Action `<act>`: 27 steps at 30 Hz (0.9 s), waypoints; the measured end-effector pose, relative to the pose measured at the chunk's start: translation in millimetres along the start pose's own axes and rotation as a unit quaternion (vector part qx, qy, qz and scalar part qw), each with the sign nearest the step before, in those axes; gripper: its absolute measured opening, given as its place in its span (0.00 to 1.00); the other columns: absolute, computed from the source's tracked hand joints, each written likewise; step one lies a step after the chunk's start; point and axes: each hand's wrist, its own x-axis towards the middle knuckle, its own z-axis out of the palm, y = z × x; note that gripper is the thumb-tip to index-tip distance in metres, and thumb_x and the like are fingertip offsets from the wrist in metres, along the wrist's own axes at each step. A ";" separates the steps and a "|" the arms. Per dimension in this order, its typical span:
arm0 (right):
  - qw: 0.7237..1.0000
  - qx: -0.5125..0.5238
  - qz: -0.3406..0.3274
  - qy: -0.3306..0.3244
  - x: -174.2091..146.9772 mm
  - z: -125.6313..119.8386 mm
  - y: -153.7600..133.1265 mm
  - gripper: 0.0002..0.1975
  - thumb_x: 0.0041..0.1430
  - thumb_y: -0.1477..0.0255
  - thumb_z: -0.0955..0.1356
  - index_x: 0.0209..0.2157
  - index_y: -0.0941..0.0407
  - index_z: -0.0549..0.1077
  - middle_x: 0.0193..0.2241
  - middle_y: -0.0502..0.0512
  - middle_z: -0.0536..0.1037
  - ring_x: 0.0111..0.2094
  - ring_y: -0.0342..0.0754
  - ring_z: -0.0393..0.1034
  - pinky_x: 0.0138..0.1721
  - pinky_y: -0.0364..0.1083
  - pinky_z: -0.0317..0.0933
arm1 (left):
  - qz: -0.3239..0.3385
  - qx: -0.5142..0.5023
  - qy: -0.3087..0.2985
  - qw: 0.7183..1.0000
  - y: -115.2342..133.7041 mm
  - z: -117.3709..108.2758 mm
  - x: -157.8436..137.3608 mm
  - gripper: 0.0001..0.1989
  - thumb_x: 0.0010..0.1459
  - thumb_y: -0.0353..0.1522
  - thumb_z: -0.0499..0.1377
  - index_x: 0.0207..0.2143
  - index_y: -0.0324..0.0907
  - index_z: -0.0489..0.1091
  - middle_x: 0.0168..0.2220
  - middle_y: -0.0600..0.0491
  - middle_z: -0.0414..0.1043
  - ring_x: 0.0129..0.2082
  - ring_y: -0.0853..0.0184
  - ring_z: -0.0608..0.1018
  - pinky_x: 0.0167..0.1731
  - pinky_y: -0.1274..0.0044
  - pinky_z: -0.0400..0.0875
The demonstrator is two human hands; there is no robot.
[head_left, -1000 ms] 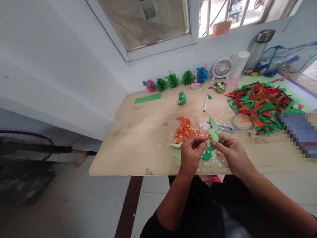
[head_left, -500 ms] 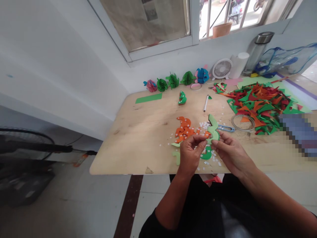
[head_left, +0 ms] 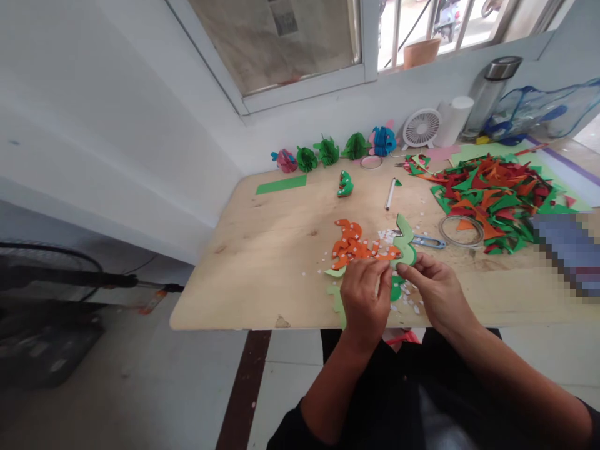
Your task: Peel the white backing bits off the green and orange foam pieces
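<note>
My right hand pinches a light green wavy paper cutout between thumb and fingers, just above the table. Close to its lower end, my left hand has its fingertips drawn together; whatever they hold, if anything, is hidden. Orange paper cutouts dotted with small white squares lie beyond my left hand. A darker green cutout shows between the hands, among scattered white bits. Another light green piece is partly covered by my left hand.
A blue-handled tool and a ring of tape lie to the right, beside a heap of coloured scraps. Further back are a pen, folded paper figures, a small fan and a bottle.
My left hand has turned so its back faces up, and its fingers have closed together near the cutout. My right hand still holds the light green cutout, nearly in place.
</note>
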 end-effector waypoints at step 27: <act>0.996 0.066 0.055 -0.031 -9.6 -6.9 -6.2 0.09 0.42 0.67 0.77 0.22 0.55 0.77 0.22 0.49 0.79 0.24 0.43 0.72 0.29 0.41 0.67 | -0.293 -0.314 -0.068 0.901 0.6 6.8 3.9 0.06 0.49 0.33 0.63 0.28 0.38 0.76 0.24 0.54 0.75 0.24 0.72 0.74 0.27 0.81 0.68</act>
